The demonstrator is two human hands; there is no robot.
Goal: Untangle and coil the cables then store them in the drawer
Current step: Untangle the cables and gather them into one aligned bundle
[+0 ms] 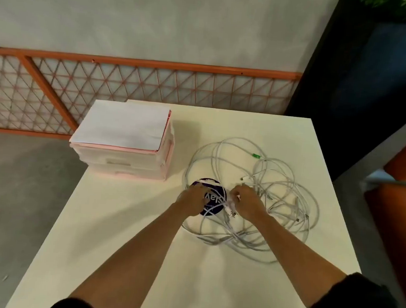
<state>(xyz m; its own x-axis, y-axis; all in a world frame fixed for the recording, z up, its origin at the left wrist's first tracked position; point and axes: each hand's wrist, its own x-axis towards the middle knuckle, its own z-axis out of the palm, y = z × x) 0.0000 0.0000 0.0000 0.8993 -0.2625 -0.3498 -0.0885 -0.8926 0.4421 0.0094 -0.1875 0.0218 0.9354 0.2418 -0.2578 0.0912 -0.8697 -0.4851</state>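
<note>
Both of your hands are down in the tangle of white cables (236, 236), which sprawls in loose overlapping loops across the right half of the cream table (128, 233). Your left hand (194, 199) sits at the tangle's left edge, over a round purple disc (215, 188) with white lettering. Its fingers are curled down onto strands that cross the disc, but you cannot tell from this angle whether they have closed round one. Your right hand (248, 202) is just beside it, near the middle of the pile. Its thumb and fingers pinch a small bunch of strands and pale plugs that hangs in the narrow gap between the two hands. Most of the loops lie beyond and to the right of that hand, and a thicker bundle runs under your right forearm. One green plug (255, 156) lies at the far side of the pile, well away from either hand. The pink drawer unit (122, 162) stands at the table's far left corner, apart from the cables, with its drawers pushed in and a white sheet of paper (123, 124) on top.
</note>
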